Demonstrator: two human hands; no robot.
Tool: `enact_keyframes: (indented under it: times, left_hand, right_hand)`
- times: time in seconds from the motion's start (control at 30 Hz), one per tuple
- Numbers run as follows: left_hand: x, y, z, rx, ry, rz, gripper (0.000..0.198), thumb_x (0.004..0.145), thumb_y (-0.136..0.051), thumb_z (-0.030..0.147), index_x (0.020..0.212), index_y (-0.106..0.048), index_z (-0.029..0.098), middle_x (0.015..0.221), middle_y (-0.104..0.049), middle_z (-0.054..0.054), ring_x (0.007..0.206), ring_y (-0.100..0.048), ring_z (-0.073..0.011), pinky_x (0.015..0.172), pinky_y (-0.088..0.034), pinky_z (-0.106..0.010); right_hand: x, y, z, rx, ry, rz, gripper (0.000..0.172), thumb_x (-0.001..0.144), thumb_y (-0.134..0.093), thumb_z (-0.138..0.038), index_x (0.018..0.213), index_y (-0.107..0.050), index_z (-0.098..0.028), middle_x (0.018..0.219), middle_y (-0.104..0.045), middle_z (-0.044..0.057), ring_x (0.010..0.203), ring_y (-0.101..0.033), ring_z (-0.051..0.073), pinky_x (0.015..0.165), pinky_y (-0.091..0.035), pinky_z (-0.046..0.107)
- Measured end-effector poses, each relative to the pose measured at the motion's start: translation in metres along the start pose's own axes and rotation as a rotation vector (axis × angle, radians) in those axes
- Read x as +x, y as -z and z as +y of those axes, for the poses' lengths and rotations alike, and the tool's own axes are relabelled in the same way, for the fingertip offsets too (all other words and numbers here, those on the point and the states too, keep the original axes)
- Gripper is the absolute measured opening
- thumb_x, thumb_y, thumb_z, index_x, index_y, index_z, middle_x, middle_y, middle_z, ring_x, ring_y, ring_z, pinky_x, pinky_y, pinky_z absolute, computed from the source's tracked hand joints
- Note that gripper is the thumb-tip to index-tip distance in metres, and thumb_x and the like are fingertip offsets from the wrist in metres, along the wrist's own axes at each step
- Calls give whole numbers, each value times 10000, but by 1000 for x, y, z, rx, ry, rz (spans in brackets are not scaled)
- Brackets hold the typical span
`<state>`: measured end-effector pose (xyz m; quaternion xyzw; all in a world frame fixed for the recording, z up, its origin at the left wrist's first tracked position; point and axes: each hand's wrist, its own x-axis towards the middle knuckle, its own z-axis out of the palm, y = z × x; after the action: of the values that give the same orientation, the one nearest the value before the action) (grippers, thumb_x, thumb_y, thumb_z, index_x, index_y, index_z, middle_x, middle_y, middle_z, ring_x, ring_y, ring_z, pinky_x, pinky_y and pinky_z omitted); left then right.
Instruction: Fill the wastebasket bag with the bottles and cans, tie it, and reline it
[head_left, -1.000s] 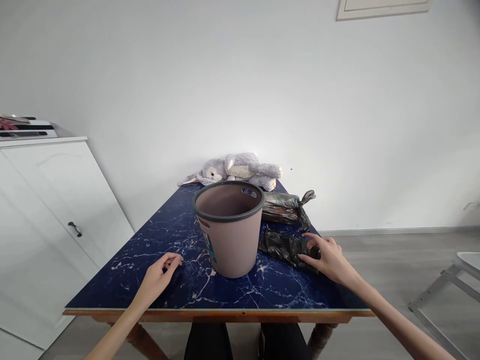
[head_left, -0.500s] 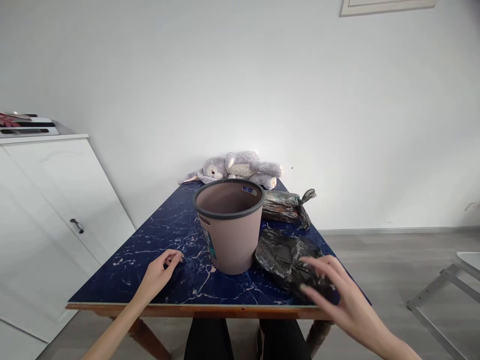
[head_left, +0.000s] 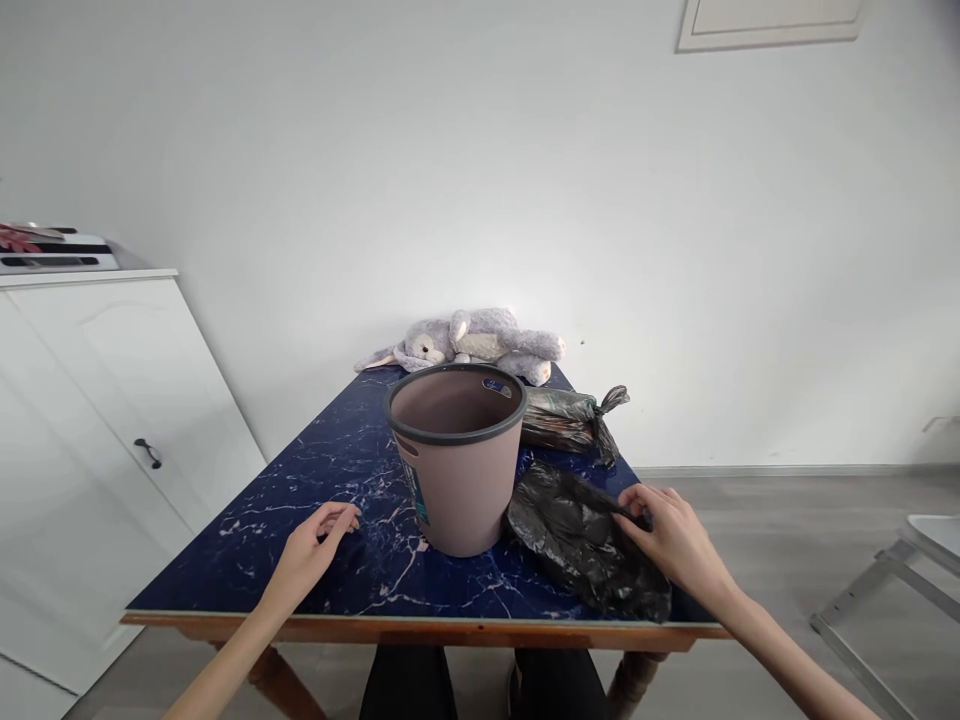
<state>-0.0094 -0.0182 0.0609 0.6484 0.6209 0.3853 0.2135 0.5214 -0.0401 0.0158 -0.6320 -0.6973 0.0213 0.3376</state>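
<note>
A mauve bin [head_left: 459, 480] with a dark rim stands upright on the blue marbled table [head_left: 300, 480]; nothing shows in its visible inside. Right of it lies a crumpled black plastic bag [head_left: 585, 545], flat on the tabletop. My right hand [head_left: 664, 525] pinches the upper right edge of this bag between thumb and fingers. Left of the bin, my left hand [head_left: 322, 535] rests near the table's front with its fingers curled together, touching neither bin nor bag; nothing shows in it.
Behind the bin lies a grey plush rabbit [head_left: 480, 340] against the wall. A knotted dark bag with things inside [head_left: 562, 418] lies behind the black bag. A white cabinet [head_left: 135, 360] stands at left, a folding metal frame [head_left: 877, 580] at right on the floor.
My right hand has closed from a spread pose onto the black bag's edge, and the bag's near end has shifted. My left hand has barely moved. The view has tilted slightly.
</note>
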Motion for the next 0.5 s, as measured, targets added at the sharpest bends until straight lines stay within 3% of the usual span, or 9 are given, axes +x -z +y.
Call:
enact_keyframes:
  times: [0.13, 0.2, 0.3, 0.37, 0.43, 0.5]
  left_hand:
    - [-33, -13, 28, 21, -20, 161, 496, 935, -578, 699, 959, -722, 226, 806, -727, -50, 757, -676, -236, 705, -523, -304]
    - [-57, -22, 53, 25, -90, 110, 446, 959, -579, 659, 920, -711, 235, 739, -675, -27, 678, -606, -206, 643, -475, -283]
    - [-91, -35, 102, -71, -165, -216, 418, 1010, -554, 604, 872, -698, 237, 694, -622, -11, 622, -550, -172, 591, -425, -260]
    - [-106, -42, 137, -147, -160, -462, 389, 1026, -558, 591, 952, -709, 240, 734, -638, -14, 654, -568, -164, 606, -428, -253]
    - [-112, -51, 167, -268, -133, -602, 432, 1033, -526, 631, 1072, -687, 232, 806, -663, -26, 671, -598, -158, 628, -455, -255]
    - [-112, -61, 187, -415, -80, -667, 532, 1026, -457, 710, 1093, -638, 215, 828, -673, -34, 629, -612, -153, 585, -462, -259]
  right_hand:
    - [-26, 32, -46, -30, 161, 172, 58, 947, -552, -310, 932, -577, -260, 832, -627, 30, 841, -609, 263, 768, -464, 381]
    - [-41, 49, -73, -12, 236, 203, 30, 972, -560, -274, 945, -556, -259, 825, -590, 23, 804, -585, 236, 723, -470, 342]
    - [-59, 71, -113, 45, 383, 172, 109, 987, -584, -194, 935, -512, -256, 799, -548, 9, 745, -556, 194, 650, -458, 279]
    - [-68, 79, -137, 103, 473, 134, 157, 984, -575, -132, 938, -488, -254, 772, -531, -6, 687, -531, 166, 613, -436, 256]
    - [-74, 79, -157, 154, 513, 109, 188, 970, -552, -85, 947, -470, -253, 749, -514, -22, 641, -511, 145, 594, -418, 246]
    - [-82, 72, -173, 200, 540, 81, 211, 943, -542, -59, 951, -457, -252, 739, -504, -34, 613, -505, 128, 582, -408, 233]
